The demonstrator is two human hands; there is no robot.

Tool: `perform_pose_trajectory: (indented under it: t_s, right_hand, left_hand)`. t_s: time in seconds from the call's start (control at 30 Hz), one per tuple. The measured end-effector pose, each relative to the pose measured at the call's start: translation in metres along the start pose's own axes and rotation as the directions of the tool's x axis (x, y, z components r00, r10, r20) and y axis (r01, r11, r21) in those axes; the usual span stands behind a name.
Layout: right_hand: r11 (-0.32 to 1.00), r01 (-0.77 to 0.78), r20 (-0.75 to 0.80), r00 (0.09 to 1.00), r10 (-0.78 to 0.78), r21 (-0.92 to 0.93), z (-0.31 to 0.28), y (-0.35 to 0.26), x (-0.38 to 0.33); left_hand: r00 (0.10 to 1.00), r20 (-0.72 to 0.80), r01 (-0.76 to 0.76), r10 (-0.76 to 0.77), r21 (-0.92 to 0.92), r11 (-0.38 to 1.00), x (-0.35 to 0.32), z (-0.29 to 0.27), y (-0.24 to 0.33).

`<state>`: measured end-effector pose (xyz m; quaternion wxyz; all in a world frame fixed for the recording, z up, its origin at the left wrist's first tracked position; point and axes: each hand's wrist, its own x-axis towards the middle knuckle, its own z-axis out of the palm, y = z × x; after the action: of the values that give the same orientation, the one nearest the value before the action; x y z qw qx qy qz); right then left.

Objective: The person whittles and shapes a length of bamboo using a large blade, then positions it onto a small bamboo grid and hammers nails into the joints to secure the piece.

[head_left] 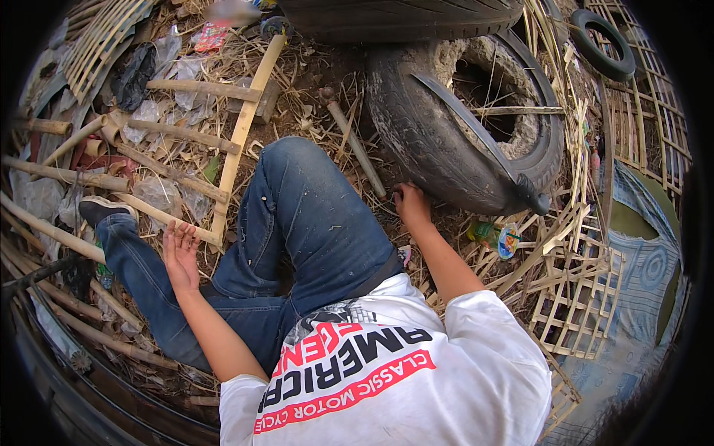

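Note:
My left hand (pixel 181 256) is open, palm up and fingers extended, beside the lower corner of a bamboo slat frame (pixel 239 137); it may touch the lower slat. My right hand (pixel 413 207) is down at the littered ground with its fingers curled inward; whatever they hold, if anything, is hidden. Just left of these fingers lies the end of a hammer-like tool (pixel 355 149) with a long grey handle. Beyond my right hand, a machete (pixel 468 123) with a dark handle rests against a worn tire (pixel 401 123).
Another tire (pixel 401 18) lies at the top, and a smaller one (pixel 604 44) at the far right. Bamboo poles (pixel 67 175) and plastic scraps crowd the left. A woven bamboo lattice (pixel 576 305) and blue patterned cloth (pixel 639 275) are on the right, near a plastic cup (pixel 508 241).

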<state>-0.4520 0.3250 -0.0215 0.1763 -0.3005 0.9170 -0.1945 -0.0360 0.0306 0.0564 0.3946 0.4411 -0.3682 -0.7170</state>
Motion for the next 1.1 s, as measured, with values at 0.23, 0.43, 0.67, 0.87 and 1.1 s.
perform_pose_trajectory:
  t_s: [0.23, 0.43, 0.67, 0.87, 1.1]
  right_hand:
    - [0.987, 0.044, 0.064, 0.997, -0.034, -0.156, -0.003, -0.005, 0.006]
    - [0.992, 0.024, 0.127, 0.992, -0.008, -0.128, 0.004, -0.012, 0.015]
    - [0.993, 0.122, 0.061, 0.991, -0.121, -0.010, -0.014, -0.028, 0.010]
    - [0.814, 0.129, -0.070, 0.992, -0.109, 0.566, -0.038, -0.086, 0.015]
    - [0.506, 0.309, -0.144, 0.930, -0.338, 0.805, -0.017, -0.241, 0.131]
  left_hand:
    - [1.000, 0.026, -0.016, 0.016, 0.007, 1.000, 0.020, 0.021, -0.001]
    - [0.995, 0.079, -0.083, 0.057, 0.372, 0.925, 0.055, 0.083, -0.003]
    - [0.856, 0.384, -0.507, 0.346, 0.753, 0.420, 0.127, 0.175, -0.007]
    - [0.742, 0.443, -0.564, 0.504, 0.819, 0.109, 0.210, 0.196, -0.040]
    - [0.798, 0.436, -0.490, 0.416, 0.871, 0.026, 0.246, 0.199, -0.065]
